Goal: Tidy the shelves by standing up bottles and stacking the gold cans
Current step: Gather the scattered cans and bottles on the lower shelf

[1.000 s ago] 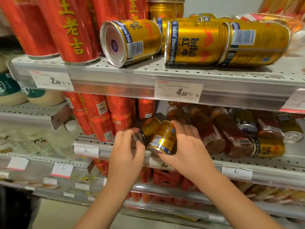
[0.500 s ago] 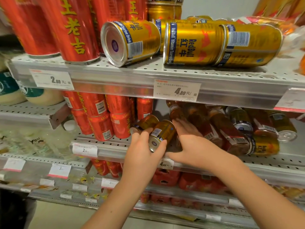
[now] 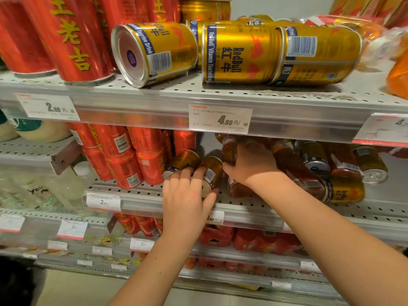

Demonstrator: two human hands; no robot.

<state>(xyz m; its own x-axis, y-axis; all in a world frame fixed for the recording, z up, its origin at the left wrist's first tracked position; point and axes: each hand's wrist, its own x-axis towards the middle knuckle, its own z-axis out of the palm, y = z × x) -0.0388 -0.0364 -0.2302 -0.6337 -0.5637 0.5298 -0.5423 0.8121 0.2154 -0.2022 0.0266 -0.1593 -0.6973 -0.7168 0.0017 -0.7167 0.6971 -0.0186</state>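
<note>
Middle shelf (image 3: 287,208): a heap of bottles (image 3: 293,171) lies toppled across it, with gold cans (image 3: 344,191) mixed in at the right. The right hand (image 3: 251,164) wraps one bottle (image 3: 229,151) at the heap's left edge. The left hand (image 3: 187,195) curls round a tilted can (image 3: 213,171), with a second can (image 3: 185,160) leaning just beside it. The risk: lift that bottle and its neighbours may roll off the lip, and the loose can could follow.

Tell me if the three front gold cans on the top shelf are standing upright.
No, the gold cans lie on their sides on the top shelf, one showing its round end toward the camera.
</note>
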